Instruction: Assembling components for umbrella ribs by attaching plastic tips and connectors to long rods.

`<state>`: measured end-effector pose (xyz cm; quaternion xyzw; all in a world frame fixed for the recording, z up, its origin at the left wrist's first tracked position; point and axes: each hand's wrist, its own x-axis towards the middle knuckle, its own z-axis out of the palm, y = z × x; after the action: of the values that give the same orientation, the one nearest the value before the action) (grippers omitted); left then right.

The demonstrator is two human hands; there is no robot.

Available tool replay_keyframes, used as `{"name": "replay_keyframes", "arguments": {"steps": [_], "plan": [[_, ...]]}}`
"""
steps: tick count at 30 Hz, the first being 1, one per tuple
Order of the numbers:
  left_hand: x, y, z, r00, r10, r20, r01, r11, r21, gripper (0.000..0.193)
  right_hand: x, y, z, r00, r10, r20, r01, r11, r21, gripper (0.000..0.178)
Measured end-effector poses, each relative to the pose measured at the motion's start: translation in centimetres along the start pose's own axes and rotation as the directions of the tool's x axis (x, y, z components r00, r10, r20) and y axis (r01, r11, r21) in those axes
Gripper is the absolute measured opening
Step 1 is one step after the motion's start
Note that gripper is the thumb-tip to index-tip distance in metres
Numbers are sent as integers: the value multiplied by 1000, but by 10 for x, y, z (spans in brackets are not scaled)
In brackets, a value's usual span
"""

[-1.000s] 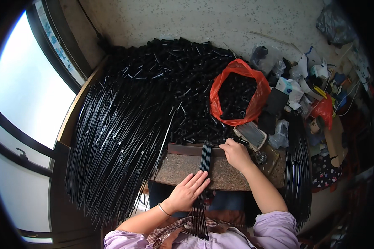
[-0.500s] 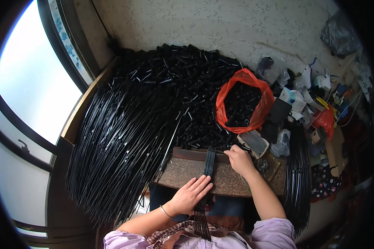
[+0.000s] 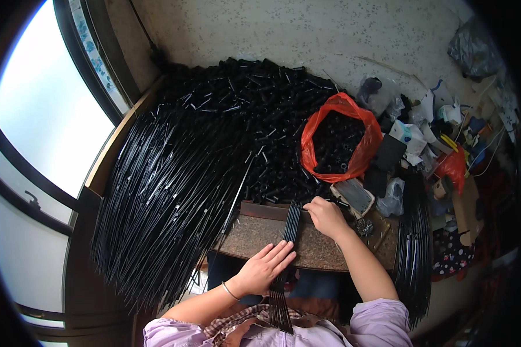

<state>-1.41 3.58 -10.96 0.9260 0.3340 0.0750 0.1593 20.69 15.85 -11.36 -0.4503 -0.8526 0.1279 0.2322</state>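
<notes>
A row of thin black rods (image 3: 292, 222) lies side by side across the brown speckled board (image 3: 255, 234), and their near ends hang over its front edge toward my lap. My left hand (image 3: 266, 265) rests flat on them, fingers stretched out, with a bracelet at the wrist. Close to the rods' far ends, my right hand (image 3: 324, 215) is closed in a pinch. Whatever its fingertips hold is too small or hidden to make out. A reddish-brown bar (image 3: 263, 210) runs along the board's back edge, under the rods.
A big heap of short black tubes (image 3: 226, 87) fills the back. Long black rods (image 3: 156, 214) lie massed at left, more rods (image 3: 414, 243) at right. An open red plastic bag (image 3: 309, 130) holds black pieces. Beside it sit a tray (image 3: 353, 195) and a silvery clump (image 3: 364, 226).
My right hand has moved a little left and up, closer to the far ends of the rods. My left hand stays nearly in place on them.
</notes>
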Motion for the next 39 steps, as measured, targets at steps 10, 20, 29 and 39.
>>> {"name": "replay_keyframes", "arguments": {"steps": [10,20,29,39], "plan": [[-1,-3,4,998,1,-60,-2,1000,-14,92,-3,22,-32,925,-355,-135,287,886,-363,12],[-2,-2,-1,999,-25,-20,25,999,-21,93,-10,22,-22,997,-75,-29,76,997,25,12],[-1,-1,1,998,-5,-67,2,999,-39,97,10,2,1,996,-19,-83,25,997,68,10],[-6,4,1,995,4,-98,-6,1000,-17,98,-26,67,-63,961,244,-134,-273,919,-283,10]]}}
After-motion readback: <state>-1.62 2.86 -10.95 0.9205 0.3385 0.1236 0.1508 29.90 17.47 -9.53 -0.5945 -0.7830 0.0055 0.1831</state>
